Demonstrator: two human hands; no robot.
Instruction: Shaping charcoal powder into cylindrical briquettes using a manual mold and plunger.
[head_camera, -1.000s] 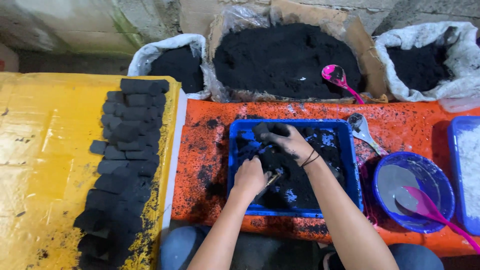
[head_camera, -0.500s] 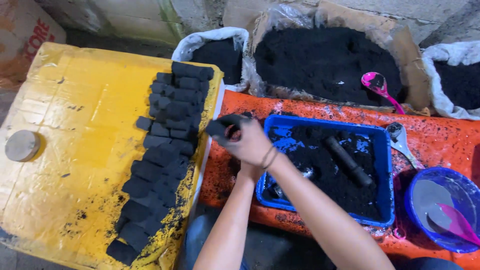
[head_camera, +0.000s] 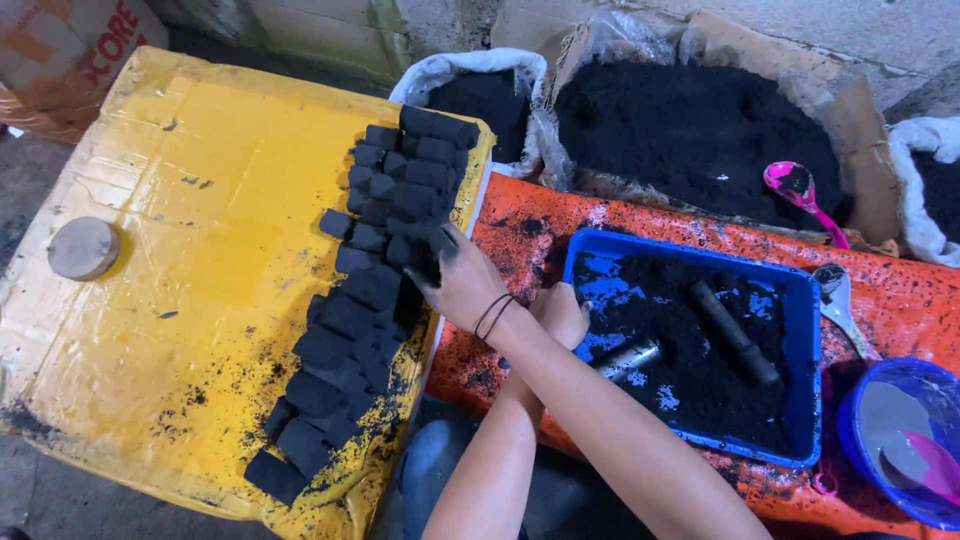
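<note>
Black briquette rows (head_camera: 375, 300) | R hand (head_camera: 462, 285) pinching one | L hand (head_camera: 560, 312) grip unclear

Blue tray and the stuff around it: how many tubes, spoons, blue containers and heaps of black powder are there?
tubes: 2
spoons: 3
blue containers: 2, the blue tray and the bowl
powder heaps: 3, two sacks and a lined box
Total: 10
</note>
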